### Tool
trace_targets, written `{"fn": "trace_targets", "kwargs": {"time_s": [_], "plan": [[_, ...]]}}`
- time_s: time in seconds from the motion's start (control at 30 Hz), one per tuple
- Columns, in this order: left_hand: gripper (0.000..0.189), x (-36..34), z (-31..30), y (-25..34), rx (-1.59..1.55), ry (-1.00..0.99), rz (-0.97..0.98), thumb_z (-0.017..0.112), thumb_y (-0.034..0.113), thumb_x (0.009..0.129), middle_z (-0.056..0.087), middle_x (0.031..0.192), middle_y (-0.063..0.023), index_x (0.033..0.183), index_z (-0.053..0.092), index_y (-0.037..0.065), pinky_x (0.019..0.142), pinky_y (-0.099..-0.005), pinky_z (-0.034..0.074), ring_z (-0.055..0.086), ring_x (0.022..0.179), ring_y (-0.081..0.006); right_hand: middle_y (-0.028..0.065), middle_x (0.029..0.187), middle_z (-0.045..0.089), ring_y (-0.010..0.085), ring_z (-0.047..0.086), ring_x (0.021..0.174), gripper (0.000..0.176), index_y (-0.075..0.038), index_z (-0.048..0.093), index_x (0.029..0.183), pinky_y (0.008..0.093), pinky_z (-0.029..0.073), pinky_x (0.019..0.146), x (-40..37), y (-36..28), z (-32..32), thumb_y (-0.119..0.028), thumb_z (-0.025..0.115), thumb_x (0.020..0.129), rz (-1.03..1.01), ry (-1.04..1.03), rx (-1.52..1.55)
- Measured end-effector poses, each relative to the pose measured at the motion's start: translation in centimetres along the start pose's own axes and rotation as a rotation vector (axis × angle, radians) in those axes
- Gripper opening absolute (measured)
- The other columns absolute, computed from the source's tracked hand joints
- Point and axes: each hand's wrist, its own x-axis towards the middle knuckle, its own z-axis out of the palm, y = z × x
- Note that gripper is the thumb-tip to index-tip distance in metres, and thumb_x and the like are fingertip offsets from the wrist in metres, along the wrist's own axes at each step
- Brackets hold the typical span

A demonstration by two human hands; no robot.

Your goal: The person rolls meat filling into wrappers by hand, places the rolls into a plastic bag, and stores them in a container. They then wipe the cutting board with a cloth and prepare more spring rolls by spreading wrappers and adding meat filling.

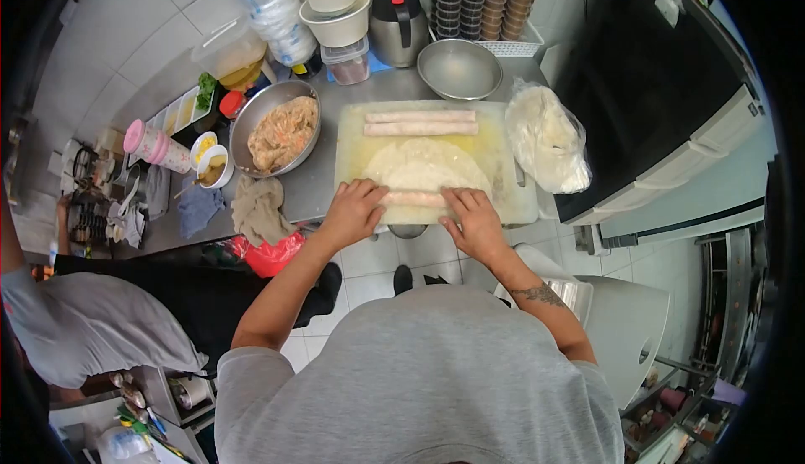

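On a white cutting board (pixel 348 154) lies a pale, thin round wrapper (pixel 428 162), its near edge wrapped over pinkish filling into a filled roll (pixel 415 199). My left hand (pixel 359 208) grips the left end of this roll, fingers curled over it. At the other end, my right hand (pixel 474 219) holds it with the fingers on top and the thumb on the near side. Two finished-looking long rolls (pixel 421 123) lie side by side at the board's far edge. A steel bowl (pixel 312 145) of minced filling (pixel 285 133) stands left of the board.
Right of the board sits a plastic bag (pixel 549 141) of pale wrappers. Behind are an empty metal bowl (pixel 459 68), a thermal jug (pixel 397 24) and stacked sauce cups (pixel 482 11). Cloths (pixel 258 208) lie at the counter's front left. Another person (pixel 109 313) stands at my left.
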Motion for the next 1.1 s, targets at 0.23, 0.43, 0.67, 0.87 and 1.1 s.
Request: {"fn": "trace_targets", "kwargs": {"time_s": [0.23,0.43,0.67,0.87,1.1], "plan": [[0.041,2.3,2.2,2.3,-0.036,-0.029,0.071,0.067,0.012,0.077,0.054,0.112,-0.0150,0.115,0.057,0.003,0.087,-0.0419,0.040,0.051,0.105,-0.0330,0.0150,0.103,0.056,0.0330,0.052,0.098,0.038,0.000,0.058,0.112,0.0396,0.044,0.088,3.0,-1.9,4.7,-0.012,0.067,0.077,-0.066,0.076,0.084],[0.041,1.7,1.0,1.5,-0.048,-0.040,0.066,0.067,0.012,0.078,0.053,0.113,-0.0157,0.117,0.056,0.003,0.089,-0.0425,0.040,0.051,0.106,-0.0337,0.0128,0.097,0.055,0.0308,0.053,0.095,0.031,-0.004,0.060,0.108,0.0395,0.045,0.086,2.5,-1.2,4.5,-0.011,0.066,0.078,-0.074,0.033,0.057],[0.037,0.1,-0.1,-0.8,-0.043,-0.031,-0.038,0.066,0.014,0.079,0.055,0.108,-0.0130,0.113,0.057,0.005,0.087,-0.0419,0.038,0.052,0.103,-0.0316,0.0104,0.106,0.058,0.0300,0.054,0.103,0.036,-0.007,0.060,0.118,0.0382,0.044,0.091,-0.3,1.0,1.7,-0.015,0.064,0.083,-0.015,0.069,0.074],[0.037,0.6,0.5,0.2,-0.017,0.061,0.010,0.067,0.015,0.078,0.055,0.107,-0.0126,0.112,0.057,0.006,0.085,-0.0414,0.038,0.052,0.101,-0.0311,0.0101,0.107,0.059,0.0302,0.053,0.103,0.036,-0.006,0.060,0.118,0.0382,0.045,0.090,-0.8,1.6,1.0,-0.015,0.065,0.083,0.011,0.080,0.097],[0.041,1.8,-0.6,1.7,-0.062,0.008,-0.020,0.068,0.015,0.079,0.055,0.111,-0.0126,0.116,0.056,0.005,0.087,-0.0412,0.039,0.051,0.104,-0.0319,0.0113,0.109,0.058,0.0305,0.052,0.105,0.038,-0.005,0.060,0.116,0.0405,0.043,0.093,1.0,-0.2,0.3,-0.018,0.067,0.080,-0.041,0.106,0.030]]}}
